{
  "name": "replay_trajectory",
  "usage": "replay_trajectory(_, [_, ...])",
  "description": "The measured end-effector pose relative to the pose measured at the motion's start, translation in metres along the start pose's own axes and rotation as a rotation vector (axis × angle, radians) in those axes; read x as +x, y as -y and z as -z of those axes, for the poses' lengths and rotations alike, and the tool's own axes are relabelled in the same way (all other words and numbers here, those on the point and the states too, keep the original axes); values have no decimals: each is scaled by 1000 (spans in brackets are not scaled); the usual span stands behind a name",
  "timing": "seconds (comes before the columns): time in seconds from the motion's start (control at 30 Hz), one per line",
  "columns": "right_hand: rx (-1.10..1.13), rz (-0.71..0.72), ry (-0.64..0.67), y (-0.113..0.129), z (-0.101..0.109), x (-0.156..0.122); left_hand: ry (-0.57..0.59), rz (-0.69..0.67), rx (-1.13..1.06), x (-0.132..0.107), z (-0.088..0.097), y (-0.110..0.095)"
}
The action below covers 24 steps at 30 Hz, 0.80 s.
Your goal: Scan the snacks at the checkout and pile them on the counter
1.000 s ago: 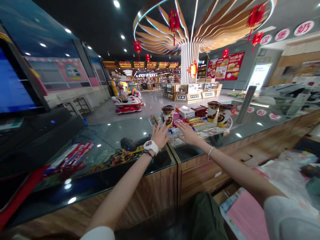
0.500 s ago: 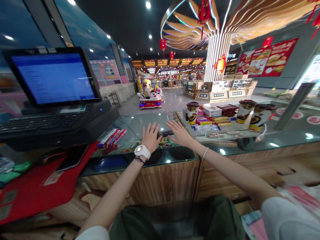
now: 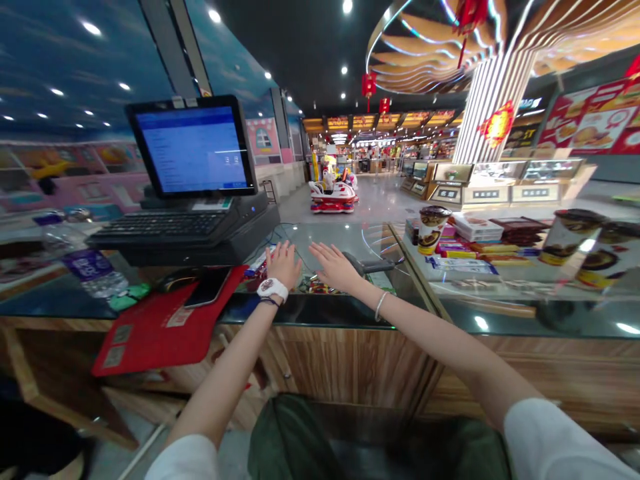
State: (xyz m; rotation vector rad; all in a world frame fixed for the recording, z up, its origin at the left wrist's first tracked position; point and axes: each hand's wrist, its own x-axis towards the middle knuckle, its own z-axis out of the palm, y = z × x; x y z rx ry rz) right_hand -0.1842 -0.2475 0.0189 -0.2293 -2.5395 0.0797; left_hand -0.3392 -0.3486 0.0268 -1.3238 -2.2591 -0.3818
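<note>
Both my arms reach forward over a glass-topped counter (image 3: 350,313) with a wooden front. My left hand (image 3: 284,264), with a white watch on the wrist, hovers open with fingers spread just right of the black register base. My right hand (image 3: 333,265), a thin bracelet on its wrist, is also open with fingers stretched out, close beside the left. A dark barcode scanner (image 3: 367,265) lies on the glass just past my right hand. Neither hand holds anything.
A register with a blue screen (image 3: 193,148) and keyboard (image 3: 160,225) stands at the left. A red mat (image 3: 160,327) with a phone (image 3: 205,292) lies below it. Snack cups (image 3: 431,228) and packaged bars (image 3: 467,257) sit on the right counter. A water bottle (image 3: 83,263) lies far left.
The view has swung left, bringing the register fully into sight. Both open hands have moved left along the counter, away from the snack cups and past the scanner.
</note>
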Motion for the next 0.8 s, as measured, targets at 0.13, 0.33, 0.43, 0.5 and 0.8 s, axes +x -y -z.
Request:
replay_trajectory(0.13, [24,-23,25,11,-20,25,-34,71,17,-5,-9,18])
replay_trajectory(0.33, [55,-41,54,20,-44,59,-101,184,56,-11,-23,36])
replay_trajectory(0.43, [81,-66,87,22,-57,72,-53,283,94,-5,-27,47])
replay_trajectory(0.5, [109,-88,105,22,-65,79,13,328,111,-1,-29,54])
replay_trajectory(0.8, [147,-159,191,9,-73,78,207,307,86,8,-30,61])
